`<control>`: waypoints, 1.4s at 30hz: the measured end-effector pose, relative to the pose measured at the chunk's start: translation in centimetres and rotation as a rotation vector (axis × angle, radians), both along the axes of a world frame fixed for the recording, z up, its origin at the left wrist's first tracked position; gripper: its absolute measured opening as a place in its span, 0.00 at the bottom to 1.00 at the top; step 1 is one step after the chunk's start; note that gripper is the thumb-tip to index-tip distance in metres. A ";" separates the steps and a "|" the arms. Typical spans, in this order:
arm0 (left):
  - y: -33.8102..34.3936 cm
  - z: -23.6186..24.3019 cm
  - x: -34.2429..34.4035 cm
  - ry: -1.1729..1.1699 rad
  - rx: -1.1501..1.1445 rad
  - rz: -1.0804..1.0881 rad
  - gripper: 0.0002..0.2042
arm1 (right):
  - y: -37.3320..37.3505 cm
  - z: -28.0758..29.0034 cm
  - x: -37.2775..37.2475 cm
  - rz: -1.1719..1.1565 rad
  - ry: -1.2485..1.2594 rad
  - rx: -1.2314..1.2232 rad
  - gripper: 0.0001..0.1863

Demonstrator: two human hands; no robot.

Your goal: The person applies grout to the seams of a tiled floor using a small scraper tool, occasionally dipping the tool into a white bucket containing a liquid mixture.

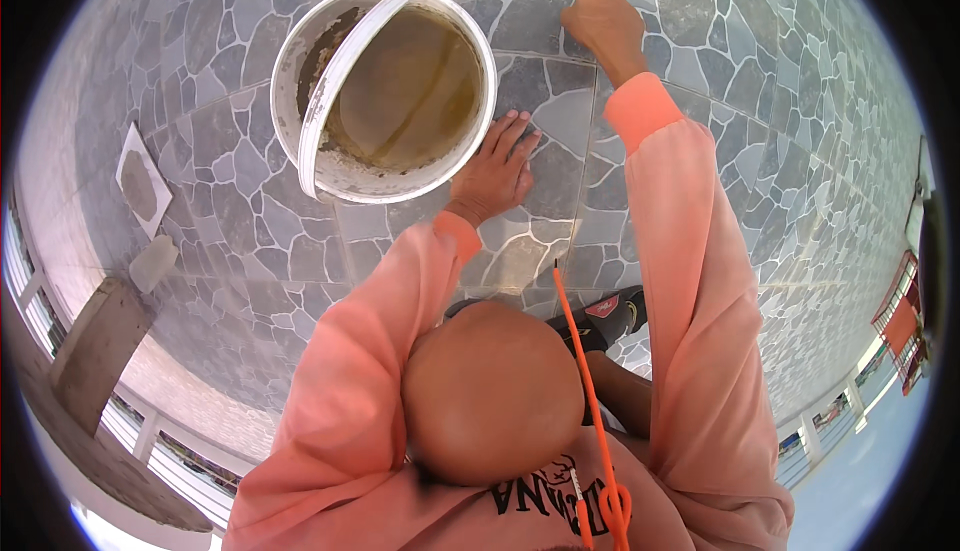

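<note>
A white bucket (483,116) with murky brown water stands upright on the floor, its white handle (340,81) lying across the opening and dried residue on its inner wall. Close beside its right rim, my left hand (492,173) rests on the stone-patterned floor tiles (560,126) with fingers stretched out and nothing in them. Farther out to the right, my right hand (607,29) is closed in a fist low over the tiles. Whatever its fingers hold, if anything, is hidden from view.
To the left lies a white square board (153,213) with a grey patch, near a pale flat piece (153,264) and a concrete bench (95,351). My bent knee (495,391) and dark shoe (622,317) are close below. An orange cord (580,351) hangs from my sweatshirt.
</note>
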State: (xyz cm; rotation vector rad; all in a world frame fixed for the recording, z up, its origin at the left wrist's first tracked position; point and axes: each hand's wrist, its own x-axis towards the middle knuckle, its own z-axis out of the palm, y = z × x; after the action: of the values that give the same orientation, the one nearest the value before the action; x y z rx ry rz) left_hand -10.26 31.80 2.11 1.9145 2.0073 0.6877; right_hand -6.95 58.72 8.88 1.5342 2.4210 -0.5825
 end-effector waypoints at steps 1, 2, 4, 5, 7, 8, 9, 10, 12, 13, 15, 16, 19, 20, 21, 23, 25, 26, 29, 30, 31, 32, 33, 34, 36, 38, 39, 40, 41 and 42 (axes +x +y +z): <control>-0.2 0.0 0.3 -0.007 0.001 -0.002 0.22 | -1.1 -0.8 0.1 0.091 -0.025 0.069 0.12; -0.2 -0.1 0.1 -0.011 -0.001 0.003 0.22 | -2.1 -1.5 -0.2 0.178 -0.043 0.141 0.13; -0.2 -0.2 0.1 -0.019 -0.005 0.005 0.22 | -3.8 -2.4 -0.5 0.146 -0.035 0.198 0.13; -0.1 -0.1 0.2 -0.031 0.013 0.003 0.23 | -4.3 -2.6 -0.5 0.118 -0.026 0.251 0.14; -0.6 0.0 0.4 -0.049 0.026 -0.003 0.24 | -0.3 -0.8 -0.1 0.095 -0.001 0.154 0.14; -0.3 0.0 0.3 -0.037 0.023 0.000 0.23 | 1.8 0.3 -0.2 0.077 0.035 0.076 0.14; 0.0 -0.1 0.2 -0.026 0.021 0.003 0.22 | 1.7 0.5 -0.4 0.076 0.038 0.088 0.14; 0.0 -0.2 0.2 -0.025 0.025 0.007 0.22 | 0.9 0.1 -0.4 0.039 0.012 0.070 0.14; -0.3 -0.4 0.0 -0.022 -0.002 0.006 0.22 | -1.3 -1.1 -0.2 0.001 -0.009 0.051 0.14; -0.3 -0.4 0.0 -0.018 0.000 0.006 0.22 | -2.7 -1.8 0.1 0.087 -0.014 0.154 0.13; -0.3 -0.3 -0.1 -0.041 0.028 0.005 0.23 | -1.9 -2.6 0.2 0.174 -0.011 0.256 0.12; -0.3 -0.2 0.0 -0.037 0.032 0.002 0.23 | 1.1 -2.5 0.6 0.119 0.025 0.221 0.12; -0.1 -0.5 0.2 -0.072 0.062 0.018 0.24 | 10.3 -0.1 1.8 -0.034 0.063 -0.019 0.16; -0.2 -0.5 0.1 -0.066 0.055 0.026 0.24 | 12.1 0.6 2.4 -0.134 0.092 -0.128 0.17; -0.4 -0.5 -0.3 -0.056 0.051 0.027 0.24 | 12.2 0.6 2.7 -0.310 0.153 -0.241 0.17; -0.8 -0.3 0.2 -0.072 0.051 0.027 0.24 | 11.7 -1.8 7.3 -0.405 0.376 -0.356 0.17; -0.2 -0.4 0.2 -0.072 0.037 0.017 0.24 | 10.6 -4.4 9.8 -0.496 0.611 -0.446 0.17; 0.0 -0.3 0.3 -0.074 0.041 0.019 0.24 | 9.6 -5.8 10.6 -0.513 0.621 -0.292 0.19; -0.7 -0.5 0.2 -0.059 0.040 0.026 0.23 | 8.0 -5.6 7.2 -0.507 0.587 -0.176 0.19; -0.9 -0.5 -0.1 -0.046 0.042 0.033 0.23 | 7.8 -4.6 4.9 -0.479 0.543 -0.198 0.20; -0.5 -0.5 -0.3 -0.035 0.056 0.034 0.23 | 8.3 -3.8 4.0 -0.397 0.438 -0.171 0.21; -0.7 -0.4 0.1 -0.051 0.057 0.027 0.23 | 9.1 -4.5 5.4 -0.405 0.423 -0.165 0.21; -0.9 -0.4 0.4 -0.075 0.046 0.023 0.22 | 9.7 -5.1 7.0 -0.387 0.458 -0.234 0.21; -0.1 -0.5 0.2 -0.084 0.049 0.029 0.22 | 11.1 -5.5 7.8 -0.354 0.509 -0.293 0.21; 0.3 -0.5 -0.6 -0.043 0.050 0.032 0.22 | 10.5 -6.0 8.4 -0.432 0.687 -0.310 0.21; 0.2 -0.2 0.2 -0.041 0.033 0.020 0.23 | 9.9 -6.5 8.8 -0.538 0.826 -0.329 0.22; 0.3 -0.2 0.4 -0.047 0.041 0.017 0.23 | 10.1 -7.3 7.5 -0.572 0.811 -0.330 0.22; 0.6 0.0 0.8 -0.054 0.052 0.013 0.23 | 9.8 -7.6 6.2 -0.606 0.797 -0.328 0.21; -0.4 -0.3 -0.2 -0.016 0.029 0.035 0.23 | 7.4 -6.1 0.7 -0.544 0.506 -0.278 0.22; -0.6 -0.6 0.0 -0.031 0.034 0.034 0.23 | 7.2 -5.2 -1.7 -0.536 0.520 -0.281 0.22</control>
State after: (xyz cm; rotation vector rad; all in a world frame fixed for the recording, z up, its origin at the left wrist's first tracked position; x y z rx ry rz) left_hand -10.25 31.18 1.54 1.8807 2.0267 0.7594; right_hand -8.62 65.96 3.69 2.1011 2.0747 -1.5169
